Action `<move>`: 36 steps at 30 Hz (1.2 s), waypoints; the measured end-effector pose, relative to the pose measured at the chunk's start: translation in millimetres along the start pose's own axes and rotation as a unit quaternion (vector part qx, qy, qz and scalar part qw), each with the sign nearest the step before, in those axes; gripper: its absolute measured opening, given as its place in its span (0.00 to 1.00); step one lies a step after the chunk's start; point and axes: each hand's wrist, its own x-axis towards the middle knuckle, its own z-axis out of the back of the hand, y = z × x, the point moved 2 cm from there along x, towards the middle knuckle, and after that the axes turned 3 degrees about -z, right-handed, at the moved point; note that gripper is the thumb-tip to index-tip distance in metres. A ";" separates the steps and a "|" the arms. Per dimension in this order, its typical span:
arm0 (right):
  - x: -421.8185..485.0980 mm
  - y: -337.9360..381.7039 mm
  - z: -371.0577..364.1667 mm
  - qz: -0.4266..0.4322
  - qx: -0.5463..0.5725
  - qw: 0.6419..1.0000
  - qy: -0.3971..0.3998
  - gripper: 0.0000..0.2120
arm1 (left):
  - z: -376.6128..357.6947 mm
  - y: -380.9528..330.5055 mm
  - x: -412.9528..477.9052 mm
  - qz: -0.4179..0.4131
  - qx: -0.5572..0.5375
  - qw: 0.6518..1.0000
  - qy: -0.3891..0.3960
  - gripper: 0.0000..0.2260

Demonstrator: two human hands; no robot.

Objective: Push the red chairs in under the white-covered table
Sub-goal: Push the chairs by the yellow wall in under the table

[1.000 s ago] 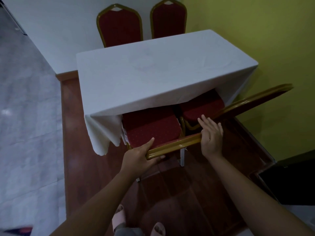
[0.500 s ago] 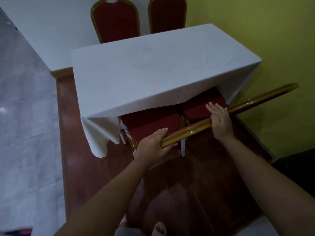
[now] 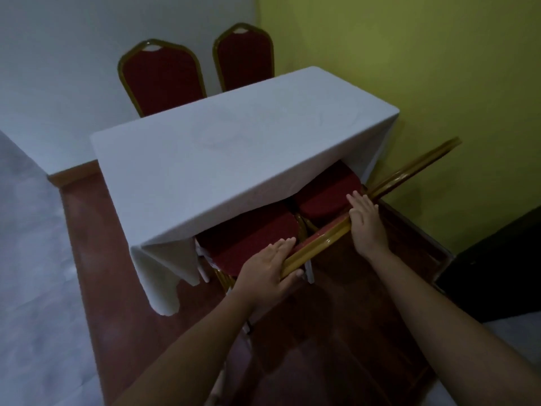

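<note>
left hand [image 3: 268, 269]: grips the gold top rail [image 3: 317, 246] of the left chair's back, fingers over it, thumb tucked beneath.
right hand [image 3: 364, 224]: lies flat on the right end of that rail, fingers straight and holding nothing, tips near the right chair's back.
left chair [image 3: 251, 238]: red seat partly under the cloth's near edge.
right chair [image 3: 325, 197]: just beside it, seat partly under the cloth, gold back angled out toward the yellow wall [image 3: 424, 60].
floor [image 3: 351, 332]: red-brown boards under the chairs.
worktop [image 3: 234, 148]: covered by a white cloth [image 3: 164, 273] whose near-left corner hangs down.
far chairs [image 3: 162, 80]: two red, gold-framed, upright behind the worktop, before the white wall [image 3: 58, 39].
</note>
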 end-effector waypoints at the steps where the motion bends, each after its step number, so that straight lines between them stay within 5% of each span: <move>1: -4.0 2.7 -1.8 -0.007 0.001 1.000 -0.003 0.25 | 2.7 2.3 -0.1 -0.018 -0.005 1.000 0.022 0.31; 7: -21.6 22.9 -3.8 -0.091 0.002 0.996 -0.020 0.23 | 12.8 21.3 13.1 -0.133 0.021 0.977 0.164 0.32; 15: -59.3 67.7 -25.8 -0.128 -0.077 0.985 -0.089 0.25 | 22.3 47.8 21.6 -0.180 0.056 0.952 0.240 0.31; 21: -86.8 97.6 -56.3 -0.104 -0.202 0.966 -0.124 0.28 | 46.6 88.7 27.8 -0.107 0.111 0.960 0.234 0.26; 25: -91.5 114.2 -63.5 -0.061 -0.283 0.955 -0.059 0.29 | 69.9 112.3 37.8 -0.062 0.152 0.965 0.207 0.27; 32: -70.0 140.8 -35.2 -0.114 -0.242 0.962 0.056 0.28 | 122.6 106.7 67.4 -0.036 0.227 0.957 0.177 0.27; 36: -50.8 161.3 -11.1 -0.135 -0.245 0.959 0.041 0.28 | 154.6 86.7 88.8 -0.030 0.233 0.958 0.161 0.27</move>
